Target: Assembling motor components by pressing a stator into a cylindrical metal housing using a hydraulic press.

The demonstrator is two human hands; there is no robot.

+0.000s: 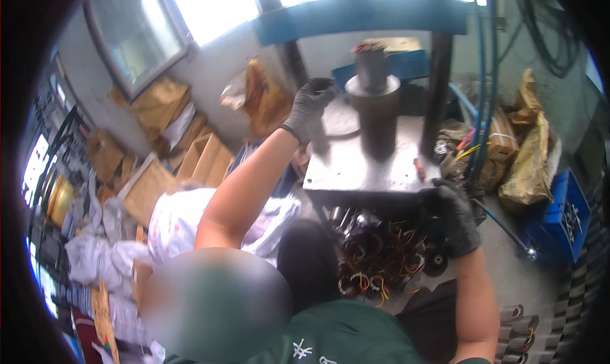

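My left hand [310, 107], in a grey glove, is raised beside the left post of a press; its fingers are curled and what they hold, if anything, is hidden. My right hand [456, 221], in a dark glove, is at the front right corner of the metal plate [337, 173], its fingers dark and blurred. Upright on the plate is a thick steel cylinder [379, 126] with a pale ring on top. A narrower grey cylinder [370, 70] with a reddish top rises from that ring. A small red-handled object [419, 168] lies near the plate's right edge.
Beneath the plate is a heap of motor parts with coloured wires [381, 262]. A blue crossbeam [362, 18] spans overhead. To the right are a lever [505, 229] and a blue bin [567, 215]. White sacks [181, 218] and cartons [204, 161] crowd the left.
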